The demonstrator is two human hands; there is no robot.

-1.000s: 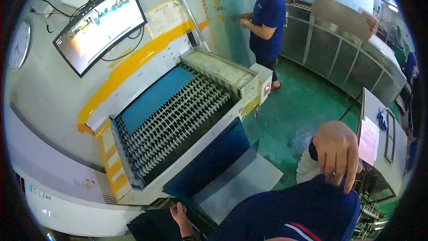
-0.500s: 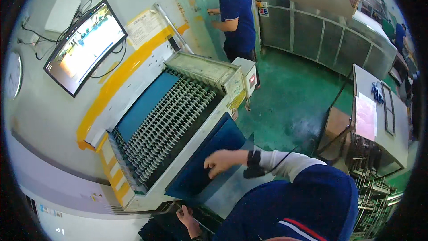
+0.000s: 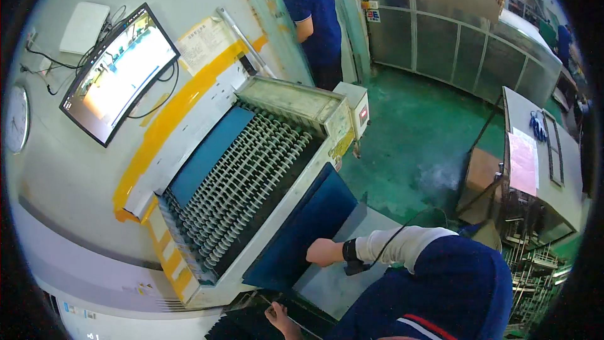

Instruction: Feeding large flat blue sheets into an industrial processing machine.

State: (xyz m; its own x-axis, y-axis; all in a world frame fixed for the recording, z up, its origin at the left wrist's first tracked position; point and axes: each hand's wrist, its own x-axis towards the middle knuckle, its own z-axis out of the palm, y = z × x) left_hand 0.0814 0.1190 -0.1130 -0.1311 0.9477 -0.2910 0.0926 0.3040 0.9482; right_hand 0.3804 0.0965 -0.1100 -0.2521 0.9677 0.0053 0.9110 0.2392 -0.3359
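Note:
A dark blue flat panel [image 3: 296, 233] leans against the front side of a roller conveyor machine [image 3: 251, 179], with a second panel's edge showing behind it. My right hand [image 3: 324, 252] is closed at the near edge of the front panel, its fingertips partly hidden. Lower down, my left hand [image 3: 280, 317] has its fingers curled by a thin straight edge below the panel's bottom corner; what it grips is unclear. Another blue panel [image 3: 211, 157] lies on the rollers along the wall side. A pale grey flat surface [image 3: 343, 267] shows beneath my right arm.
A co-worker [image 3: 314, 22] stands beyond the machine at a translucent curtain [image 3: 267, 12]. A control box [image 3: 355, 110] sits on the machine's far corner. On the right stands a table [image 3: 563, 157] with gloves and pink paper. A screen [image 3: 119, 75] hangs on the wall.
My right hand has come down and nearer, from over the panel to its edge. A thin sheet edge by that hand no longer shows. The co-worker has turned toward the curtain.

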